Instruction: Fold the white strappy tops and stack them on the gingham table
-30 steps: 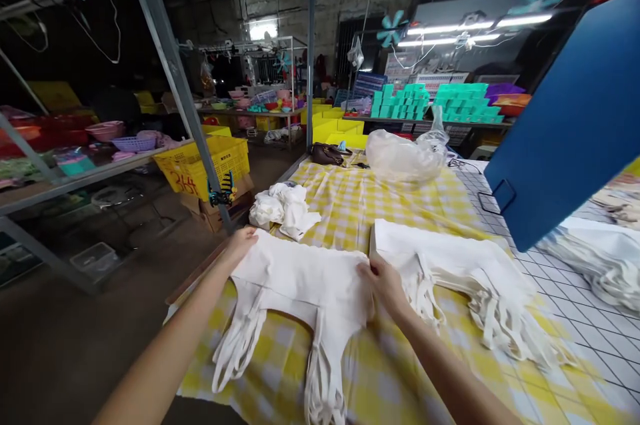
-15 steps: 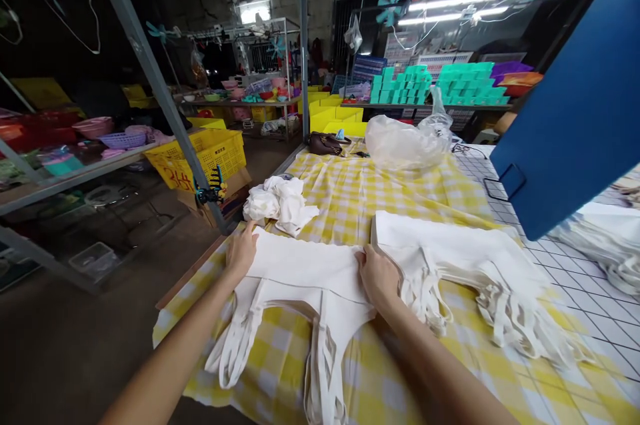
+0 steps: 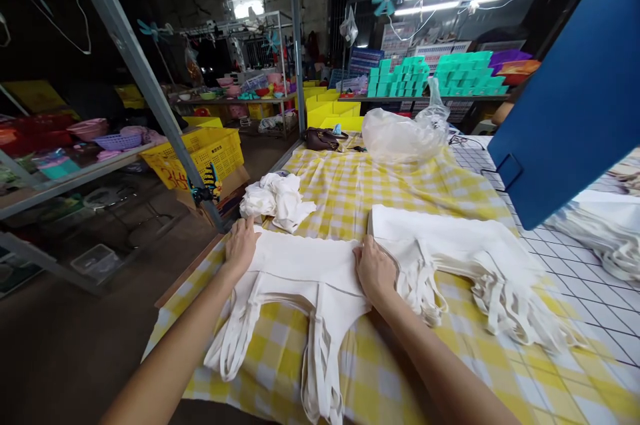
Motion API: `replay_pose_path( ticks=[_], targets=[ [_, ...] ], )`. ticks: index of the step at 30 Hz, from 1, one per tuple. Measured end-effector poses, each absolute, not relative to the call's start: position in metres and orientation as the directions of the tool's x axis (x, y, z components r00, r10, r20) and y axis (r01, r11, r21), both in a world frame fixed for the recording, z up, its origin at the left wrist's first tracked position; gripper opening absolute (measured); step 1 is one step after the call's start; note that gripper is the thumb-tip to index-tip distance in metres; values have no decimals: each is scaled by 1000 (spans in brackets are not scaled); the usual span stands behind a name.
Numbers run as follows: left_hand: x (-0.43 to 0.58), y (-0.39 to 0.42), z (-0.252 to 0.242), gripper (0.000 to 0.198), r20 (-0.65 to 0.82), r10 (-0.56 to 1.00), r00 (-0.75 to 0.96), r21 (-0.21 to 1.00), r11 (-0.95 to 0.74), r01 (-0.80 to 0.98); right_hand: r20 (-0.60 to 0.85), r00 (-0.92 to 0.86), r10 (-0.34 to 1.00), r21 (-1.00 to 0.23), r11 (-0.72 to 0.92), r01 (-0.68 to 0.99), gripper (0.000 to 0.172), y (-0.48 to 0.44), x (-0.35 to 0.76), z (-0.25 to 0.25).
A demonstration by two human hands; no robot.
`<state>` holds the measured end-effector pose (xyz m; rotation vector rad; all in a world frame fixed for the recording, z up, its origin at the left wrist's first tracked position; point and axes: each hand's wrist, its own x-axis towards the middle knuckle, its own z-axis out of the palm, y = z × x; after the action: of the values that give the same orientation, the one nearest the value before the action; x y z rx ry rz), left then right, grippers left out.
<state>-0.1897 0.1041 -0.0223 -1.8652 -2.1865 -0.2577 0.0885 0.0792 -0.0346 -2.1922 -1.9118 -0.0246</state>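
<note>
A stack of white strappy tops (image 3: 310,263) lies spread on the yellow checked cloth (image 3: 345,195), its straps pointing toward me. My left hand (image 3: 242,245) grips the stack's upper left corner, thumb on the fabric. At the opposite side, my right hand (image 3: 375,268) has its fingers curled round the right edge. Just right of that hand rests a second pile of white strappy tops (image 3: 445,238), straps also hanging toward me. Crumpled white fabric (image 3: 277,201) sits right behind my left hand. The undersides of both hands' grips are hidden.
A clear plastic bag (image 3: 400,135) and a dark handbag (image 3: 323,139) lie at the table's far end. A blue panel (image 3: 570,91) leans in at right, near more white garments (image 3: 600,235). A metal post (image 3: 135,58) and yellow crate (image 3: 200,155) stand left.
The view has shifted slightly, so everything sits a little higher and further left. Both hands keep their places on the stack of tops; the left fingers look a little more bunched.
</note>
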Motion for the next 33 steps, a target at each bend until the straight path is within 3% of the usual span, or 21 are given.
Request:
replay_pose_path(
  ticks=[4, 8, 11, 16, 23, 25, 28, 31, 33],
  targets=[
    [-187, 85, -21, 45, 337, 937, -92, -1, 98, 995, 377, -101, 921, -93, 146, 985, 35, 66, 91, -36],
    [-186, 63, -30, 44, 60, 992, 114, 163, -123, 979, 339, -326, 883, -128, 386, 913, 36, 54, 93, -47],
    [-187, 56, -33, 49, -116, 976, 185, 288, -145, 947, 260, -342, 903, -183, 394, 901, 40, 51, 95, -56],
    [-187, 56, -23, 52, -202, 960, 192, 337, -116, 934, 228, -339, 913, -279, 394, 876, 43, 47, 100, -59],
    [-175, 50, -13, 53, -99, 980, 171, 313, -133, 940, 488, -277, 828, -430, 504, 749, 31, 14, 146, -43],
    [-168, 53, -11, 51, -35, 982, 187, 304, -168, 938, 540, -194, 819, -436, 469, 768, 28, 10, 175, -38],
    [-145, 69, -5, 46, 93, 967, 236, 323, -253, 912, 565, 48, 823, -495, 292, 818, 25, 17, 229, -30],
    [-102, 94, 2, 41, 199, 932, 303, 418, -361, 834, 552, 317, 771, -551, 52, 833, 26, 37, 287, -23],
    [-63, 112, 6, 39, 196, 917, 348, 504, -399, 766, 511, 430, 744, -545, -107, 832, 30, 54, 320, -19]
  ],
)
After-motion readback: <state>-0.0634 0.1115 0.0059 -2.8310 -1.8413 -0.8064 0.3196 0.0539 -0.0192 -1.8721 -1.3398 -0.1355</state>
